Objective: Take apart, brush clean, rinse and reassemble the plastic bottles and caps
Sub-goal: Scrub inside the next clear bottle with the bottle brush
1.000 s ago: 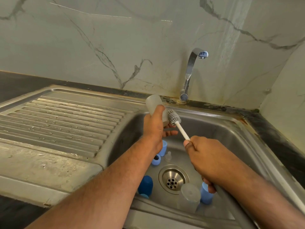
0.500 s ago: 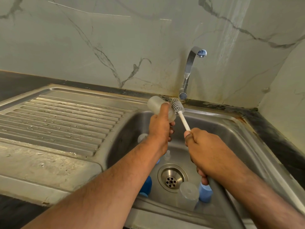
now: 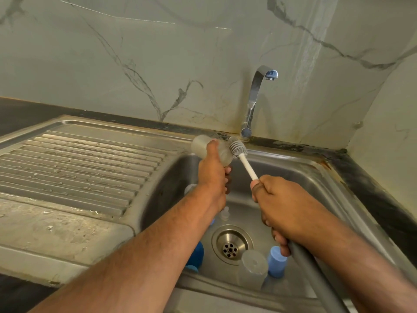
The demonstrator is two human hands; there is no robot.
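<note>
Raised and shifted back since the earlier frames: left hand [image 3: 213,177] with its frosted bottle [image 3: 204,146], up from over the basin to the sink's rear rim; brush head [image 3: 237,147] brought up with it, now at the bottle's mouth rather than apart from it.

Nearest, along the front wall of the sink [image 3: 316,175]: a second frosted bottle [image 3: 252,267] standing mouth-down, touching a light blue cap [image 3: 276,262] on its right. Dark blue cap [image 3: 196,256] at the front left corner of the basin, partly hidden behind the left forearm. Drain strainer [image 3: 231,245] between them, slightly further back. Small clear nipple-like piece [image 3: 225,214] just beyond the drain, beside the left wrist; a sliver of another blue part peeking out under that wrist.

Mid-distance: right hand [image 3: 284,206] fisted round the white brush handle [image 3: 248,164], thumb along the shaft, lower fingers also curled on a grey hose or rod running off the lower right edge. Left hand wrapped round the tilted bottle, base pointing up-left, mouth to the right, bristles touching or just entering the opening; cannot tell which.

Further: ribbed draining board [image 3: 79,163] to the left, wet in patches. Chrome tap [image 3: 255,98] behind the bottle, spout turned right. Marble-veined wall [image 3: 135,53] at the back.
</note>
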